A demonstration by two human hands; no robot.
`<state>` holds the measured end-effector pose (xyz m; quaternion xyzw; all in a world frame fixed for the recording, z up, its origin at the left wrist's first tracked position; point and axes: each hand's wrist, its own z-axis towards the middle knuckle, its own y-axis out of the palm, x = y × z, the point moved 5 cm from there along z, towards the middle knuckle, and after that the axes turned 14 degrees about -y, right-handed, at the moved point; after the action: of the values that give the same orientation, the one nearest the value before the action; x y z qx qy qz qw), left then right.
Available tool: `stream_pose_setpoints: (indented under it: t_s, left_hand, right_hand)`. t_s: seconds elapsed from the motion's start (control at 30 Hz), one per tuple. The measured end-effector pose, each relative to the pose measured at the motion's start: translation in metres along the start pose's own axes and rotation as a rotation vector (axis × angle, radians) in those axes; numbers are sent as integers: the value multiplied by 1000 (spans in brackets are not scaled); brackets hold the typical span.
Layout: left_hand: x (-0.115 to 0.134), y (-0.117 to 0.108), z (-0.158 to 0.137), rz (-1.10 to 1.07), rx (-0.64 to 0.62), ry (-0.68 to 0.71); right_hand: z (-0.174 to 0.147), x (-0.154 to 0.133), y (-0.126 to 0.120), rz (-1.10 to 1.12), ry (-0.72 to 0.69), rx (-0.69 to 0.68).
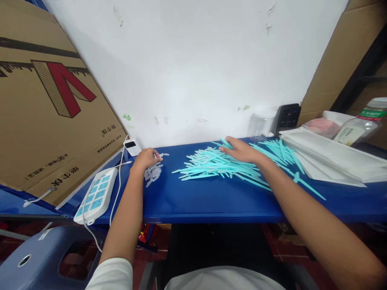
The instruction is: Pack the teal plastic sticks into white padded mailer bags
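Observation:
My left hand [148,158] is at the left of the blue table, its fingers pinched on a small whitish, translucent piece [164,154]. Right below it lies a little heap of similar pieces [153,174]. On the other side, my right hand [240,150] reaches over the back of a large pile of slim turquoise plastic sticks [211,163], with pointed ends. Its fingers are closed around some turquoise sticks [225,143]; how many cannot be made out. More loose turquoise sticks [282,153] are spread to the right, partly behind my right forearm.
A white power strip [101,195] with cables lies at the left edge, near a small white device [133,147]. Along the right stand a clear jar [262,124], a dark phone-like display [288,119], white paper bags [329,155] and a bottle [359,127]. A large carton [54,104] leans at left.

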<state>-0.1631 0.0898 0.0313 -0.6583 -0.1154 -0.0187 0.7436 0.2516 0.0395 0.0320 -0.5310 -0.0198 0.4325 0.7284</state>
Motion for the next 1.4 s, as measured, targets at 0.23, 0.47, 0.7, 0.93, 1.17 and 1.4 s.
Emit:
stream_pose_setpoints:
  t_s: [0.23,0.47,0.7,0.93,1.17,1.4]
  left_hand:
    - [-7,17,4,-83,-304,-6]
    - [0,26,6,-92,-309,2]
    - [46,30,-11,-491,-271,198]
    - [105,44,-41,-943,-467,344]
    - [121,45,-53,-1047,-499,377]
    - [122,34,-58,-1081,-362,362]
  right_hand:
    - [1,-6,3,137,-45,32]
    - [-1,-13,9,300,33,-46]
    - [-1,-15,7,302,23,-47]
    - [0,-25,4,241,-25,-48]
    - [2,-24,10,164,-79,-93]
    - [2,-35,13,217,-85,-150]
